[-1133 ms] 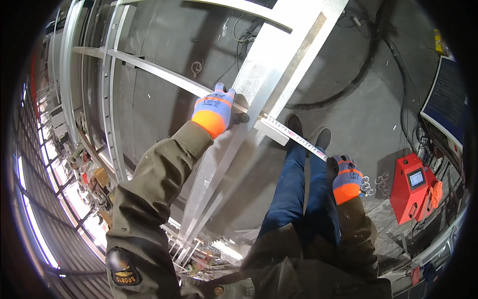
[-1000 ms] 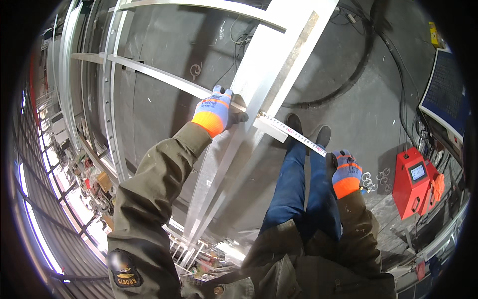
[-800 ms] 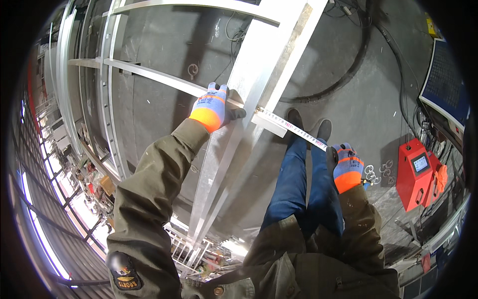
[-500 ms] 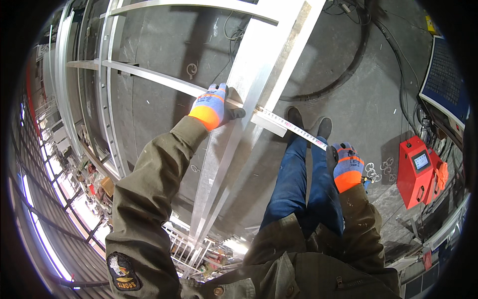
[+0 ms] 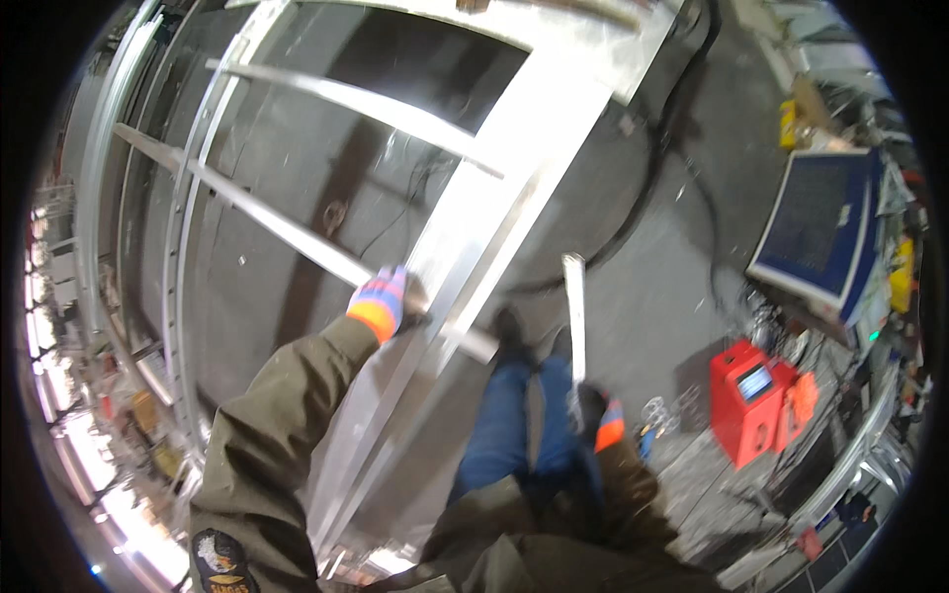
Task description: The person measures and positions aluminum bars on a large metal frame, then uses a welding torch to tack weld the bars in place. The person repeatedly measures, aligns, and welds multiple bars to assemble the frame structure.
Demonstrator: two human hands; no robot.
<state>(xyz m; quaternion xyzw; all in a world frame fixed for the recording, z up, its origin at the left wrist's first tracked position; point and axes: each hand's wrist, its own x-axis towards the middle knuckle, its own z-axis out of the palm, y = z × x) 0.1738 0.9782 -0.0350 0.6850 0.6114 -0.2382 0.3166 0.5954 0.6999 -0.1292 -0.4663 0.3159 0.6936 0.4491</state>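
My left hand (image 5: 386, 298), in a blue and orange work glove, closes over the end of a narrow metal crossbar (image 5: 287, 232) where it meets the long silvery beam (image 5: 465, 247). Its thumb side is blurred. Close to my legs, my right hand (image 5: 603, 417), in a matching glove, is wrapped round a tape measure whose case is mostly hidden. The white tape blade (image 5: 575, 306) sticks out away from me, its free end in the air, apart from the beam. A short metal stub (image 5: 473, 342) juts from the beam's right side, between my hands.
More crossbars (image 5: 376, 107) and a long rail (image 5: 183, 227) make up the frame at left. A red machine with a small screen (image 5: 743, 405) stands on the floor at right, near a blue-bordered panel (image 5: 820, 232). A thick black cable (image 5: 652, 188) curves across the floor.
The tape blade has come off the beam and stub and now points away from me. My right hand has drawn back toward my body. My left hand stays on the crossbar while the view shifts.
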